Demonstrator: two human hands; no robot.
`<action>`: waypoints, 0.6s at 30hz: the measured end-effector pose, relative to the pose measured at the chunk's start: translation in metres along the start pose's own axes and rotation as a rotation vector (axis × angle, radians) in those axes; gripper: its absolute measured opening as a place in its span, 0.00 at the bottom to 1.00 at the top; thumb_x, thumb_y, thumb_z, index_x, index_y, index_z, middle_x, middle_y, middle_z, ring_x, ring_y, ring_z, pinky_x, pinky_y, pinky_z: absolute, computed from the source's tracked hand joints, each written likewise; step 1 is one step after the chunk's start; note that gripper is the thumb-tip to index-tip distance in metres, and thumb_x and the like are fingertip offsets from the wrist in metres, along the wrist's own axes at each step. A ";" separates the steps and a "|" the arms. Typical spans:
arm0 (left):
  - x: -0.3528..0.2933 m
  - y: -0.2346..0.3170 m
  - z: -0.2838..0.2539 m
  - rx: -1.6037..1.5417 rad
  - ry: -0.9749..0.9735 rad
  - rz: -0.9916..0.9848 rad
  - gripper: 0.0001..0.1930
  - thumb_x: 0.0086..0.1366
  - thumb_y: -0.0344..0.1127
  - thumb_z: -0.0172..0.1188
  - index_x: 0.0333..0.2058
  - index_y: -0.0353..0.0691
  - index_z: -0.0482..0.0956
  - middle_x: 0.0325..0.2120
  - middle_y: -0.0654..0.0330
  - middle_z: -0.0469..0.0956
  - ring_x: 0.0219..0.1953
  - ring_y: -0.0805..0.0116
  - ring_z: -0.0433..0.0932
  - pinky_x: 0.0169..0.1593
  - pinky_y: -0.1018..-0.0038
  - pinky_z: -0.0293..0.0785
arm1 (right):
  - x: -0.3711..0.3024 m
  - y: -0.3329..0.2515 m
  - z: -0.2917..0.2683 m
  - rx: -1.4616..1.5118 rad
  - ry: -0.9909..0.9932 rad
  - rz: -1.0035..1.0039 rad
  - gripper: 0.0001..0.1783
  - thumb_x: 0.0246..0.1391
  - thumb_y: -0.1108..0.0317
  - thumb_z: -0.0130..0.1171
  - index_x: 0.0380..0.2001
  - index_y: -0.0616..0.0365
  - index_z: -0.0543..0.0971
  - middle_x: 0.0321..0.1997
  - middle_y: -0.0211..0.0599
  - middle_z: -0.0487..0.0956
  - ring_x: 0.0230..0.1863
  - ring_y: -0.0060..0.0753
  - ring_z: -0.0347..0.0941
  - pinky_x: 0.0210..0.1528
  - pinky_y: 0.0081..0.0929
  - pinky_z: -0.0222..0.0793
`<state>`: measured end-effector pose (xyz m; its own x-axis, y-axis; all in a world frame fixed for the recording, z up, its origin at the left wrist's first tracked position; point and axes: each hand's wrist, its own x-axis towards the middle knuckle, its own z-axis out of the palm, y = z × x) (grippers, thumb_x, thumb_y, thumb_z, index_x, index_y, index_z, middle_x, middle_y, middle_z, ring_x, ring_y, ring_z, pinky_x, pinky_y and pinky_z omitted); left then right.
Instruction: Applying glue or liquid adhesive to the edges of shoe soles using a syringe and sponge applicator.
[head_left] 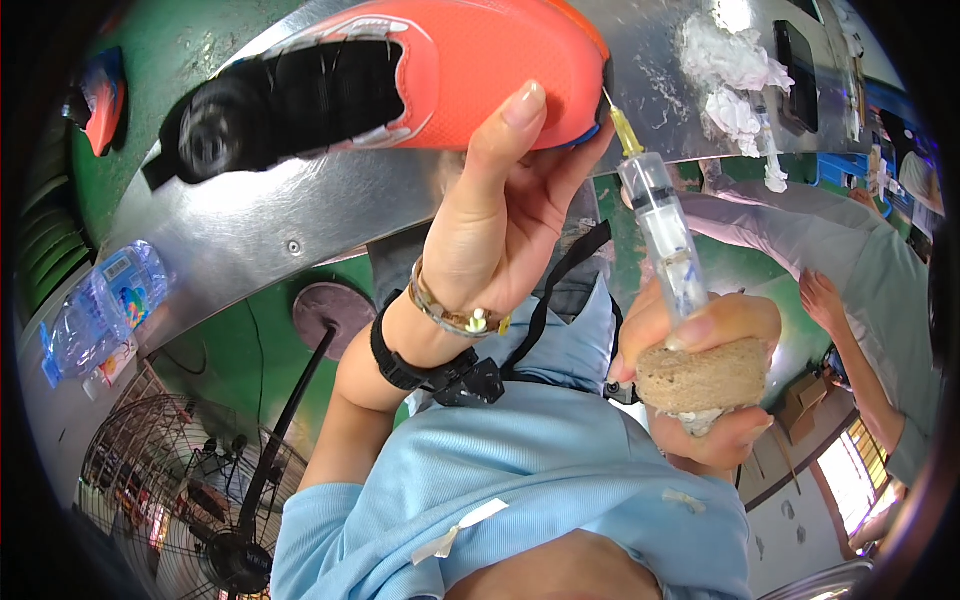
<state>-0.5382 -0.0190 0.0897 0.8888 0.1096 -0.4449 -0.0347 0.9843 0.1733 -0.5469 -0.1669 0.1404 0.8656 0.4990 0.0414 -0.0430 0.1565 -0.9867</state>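
Note:
A coral-red sports shoe with a black laced collar lies tilted at the top of the view, its toe toward the right. My left hand grips it near the toe, thumb on the upper and fingers underneath. In my right hand is a clear plastic syringe, pointing up with a yellow-hubbed needle. The needle's tip is at the shoe's toe edge, by the sole; whether it touches is too small to tell. A tan, rough-textured block is also held in the right hand's lower fingers.
The shoe is over a metal table. Crumpled white tissue and a black phone-like object lie at right. A plastic bottle stands left, above a fan. Another shoe is far left; a co-worker is at right.

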 end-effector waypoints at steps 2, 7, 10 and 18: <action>-0.002 0.004 0.005 0.018 0.031 -0.008 0.16 0.55 0.34 0.57 0.42 0.39 0.68 0.38 0.62 0.72 0.41 0.72 0.72 0.48 0.72 0.71 | 0.001 0.003 -0.002 0.061 -0.061 -0.042 0.31 0.46 0.46 0.53 0.34 0.70 0.69 0.23 0.44 0.73 0.17 0.28 0.67 0.19 0.21 0.62; -0.004 0.006 0.014 0.041 0.100 -0.031 0.16 0.55 0.37 0.58 0.41 0.38 0.69 0.37 0.63 0.73 0.39 0.74 0.73 0.46 0.76 0.72 | -0.003 0.015 0.000 0.081 -0.054 -0.115 0.29 0.47 0.49 0.53 0.34 0.70 0.70 0.23 0.43 0.73 0.17 0.31 0.67 0.19 0.24 0.63; -0.006 0.008 0.018 0.096 0.129 -0.034 0.18 0.54 0.40 0.59 0.41 0.37 0.68 0.37 0.62 0.73 0.39 0.72 0.74 0.45 0.78 0.73 | -0.004 0.020 0.006 0.058 -0.014 -0.194 0.26 0.47 0.51 0.52 0.34 0.69 0.70 0.22 0.42 0.72 0.18 0.33 0.67 0.20 0.26 0.64; -0.007 0.010 0.021 0.140 0.114 -0.012 0.24 0.57 0.46 0.53 0.46 0.34 0.64 0.45 0.48 0.69 0.37 0.69 0.75 0.35 0.77 0.75 | -0.002 0.032 0.005 0.034 -0.073 -0.285 0.23 0.47 0.55 0.53 0.34 0.68 0.70 0.22 0.42 0.72 0.18 0.35 0.67 0.19 0.26 0.65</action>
<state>-0.5355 -0.0131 0.1133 0.8312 0.1209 -0.5426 0.0464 0.9575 0.2845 -0.5524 -0.1586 0.1092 0.8072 0.4905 0.3284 0.1790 0.3267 -0.9280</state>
